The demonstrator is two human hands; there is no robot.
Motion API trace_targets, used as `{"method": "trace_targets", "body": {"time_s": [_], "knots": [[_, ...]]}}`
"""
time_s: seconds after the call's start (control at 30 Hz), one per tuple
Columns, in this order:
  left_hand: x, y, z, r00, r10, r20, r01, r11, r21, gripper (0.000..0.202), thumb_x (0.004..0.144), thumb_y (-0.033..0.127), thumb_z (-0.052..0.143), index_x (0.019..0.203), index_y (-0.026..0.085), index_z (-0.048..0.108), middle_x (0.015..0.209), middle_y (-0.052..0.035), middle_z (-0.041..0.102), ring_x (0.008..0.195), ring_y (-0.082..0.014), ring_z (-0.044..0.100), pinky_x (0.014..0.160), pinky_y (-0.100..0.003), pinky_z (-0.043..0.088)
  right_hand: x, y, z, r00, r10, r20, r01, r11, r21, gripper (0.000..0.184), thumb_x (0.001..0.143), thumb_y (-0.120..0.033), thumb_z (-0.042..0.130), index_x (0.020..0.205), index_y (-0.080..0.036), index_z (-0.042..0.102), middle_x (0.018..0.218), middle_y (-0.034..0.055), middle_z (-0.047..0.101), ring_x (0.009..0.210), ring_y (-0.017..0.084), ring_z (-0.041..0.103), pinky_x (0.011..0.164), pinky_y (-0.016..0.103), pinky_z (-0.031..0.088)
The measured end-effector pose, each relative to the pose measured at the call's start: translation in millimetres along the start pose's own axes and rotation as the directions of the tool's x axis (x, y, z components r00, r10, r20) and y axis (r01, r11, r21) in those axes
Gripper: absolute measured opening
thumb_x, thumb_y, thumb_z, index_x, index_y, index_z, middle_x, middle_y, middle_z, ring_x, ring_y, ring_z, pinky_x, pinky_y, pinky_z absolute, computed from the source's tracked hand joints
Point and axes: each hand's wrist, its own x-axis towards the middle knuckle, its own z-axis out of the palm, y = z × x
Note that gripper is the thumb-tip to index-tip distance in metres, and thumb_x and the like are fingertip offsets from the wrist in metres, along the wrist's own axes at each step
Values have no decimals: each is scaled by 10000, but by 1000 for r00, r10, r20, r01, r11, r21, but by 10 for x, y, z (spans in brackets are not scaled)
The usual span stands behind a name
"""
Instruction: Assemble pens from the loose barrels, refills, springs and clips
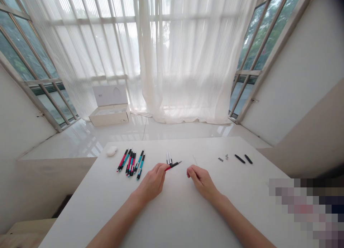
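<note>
Over the white counter [185, 215], my left hand [152, 182] is pinching a red-and-black pen barrel [173, 165] closed between its fingers, with the barrel's long axis running rightward and slightly up, its dark tip pointing past my fingers toward my right hand [202, 182]. My right hand is lying half curled just beside that tip, and a thin metal rod [195, 160] is showing just past its fingertips, though I cannot tell whether they are holding it. Two white pen parts [168, 158] are lying just beyond the barrel. Farther left, teal and pink pens [131, 164] are lying side by side; farther right, black pen pieces [242, 158] are resting near small metal parts [223, 158].
</note>
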Motion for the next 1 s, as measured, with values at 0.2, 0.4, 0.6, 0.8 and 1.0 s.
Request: {"method": "trace_targets", "body": {"time_s": [0.2,0.4,0.6,0.8,1.0], "knots": [[-53,-288,-6,965,-181,-191,217,958,186,372,866,8,305,1104,183,531,1257,-130,488,1108,-220,544,871,-378,521,35,112,-90,993,53,-107,-60,996,-64,392,953,-427,332,676,-203,494,592,-21,493,526,118,413,533,238,345],[-95,-422,-31,920,-377,-109,379,781,497,363,830,7,366,1109,115,572,1226,-150,539,1139,-242,514,972,-390,437,26,199,-81,993,18,-116,-41,979,-197,368,935,-408,367,636,-212,453,561,-31,455,508,113,379,519,239,329],[-68,-311,-121,874,-481,-68,411,658,631,241,875,146,448,1027,82,624,1189,-190,570,1078,-300,523,924,-417,420,38,265,-143,989,19,-148,-62,955,-291,367,923,-401,379,610,-214,414,543,-34,445,496,112,373,522,241,312],[-76,-255,-131,875,-480,-59,394,637,662,277,883,214,471,1050,64,633,1290,-215,516,1096,-333,505,886,-438,428,53,328,-235,981,62,-181,-117,943,-311,380,920,-419,379,604,-212,419,535,-31,453,492,112,372,524,234,304],[-66,-218,-59,938,-344,-46,311,772,555,305,900,186,423,1157,106,567,1301,-186,518,1174,-321,474,945,-483,406,54,379,-216,984,68,-168,-123,929,-349,403,918,-441,368,595,-211,439,530,-27,480,485,112,386,534,234,310]]}}
